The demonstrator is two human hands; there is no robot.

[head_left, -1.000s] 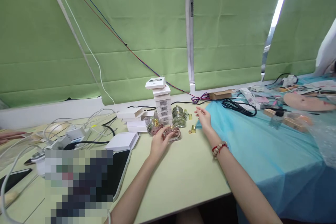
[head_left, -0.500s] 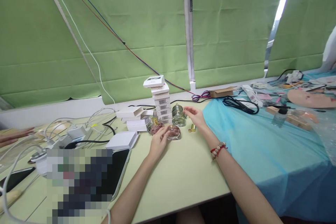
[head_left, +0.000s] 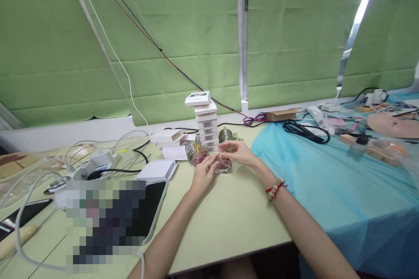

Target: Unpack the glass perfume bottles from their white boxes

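A pink-tinted glass perfume bottle [head_left: 224,166] stands on the table, with my left hand [head_left: 204,172] closed around its left side. Over its top, my right hand [head_left: 240,152] has thumb and fingers drawn together at the bottle's neck; whatever is between the fingertips is too small to make out. Left of it is a second pinkish glass bottle [head_left: 196,157] with a gold cap [head_left: 197,147]. A green glass bottle [head_left: 225,134] stands just behind my right hand, which partly covers it.
White boxes rise in a tall stack [head_left: 207,130] behind the bottles, with more white boxes [head_left: 173,150] to the left. A tablet [head_left: 150,209], partly blurred out, and tangled white cables [head_left: 72,152] lie left. Blue sheeting [head_left: 321,192] covers the right side. Another person's hand [head_left: 13,158] shows at far left.
My right hand has moved left from beside the green bottle to the top of the pink bottle. My left hand stays on that bottle. The view has shifted slightly left.
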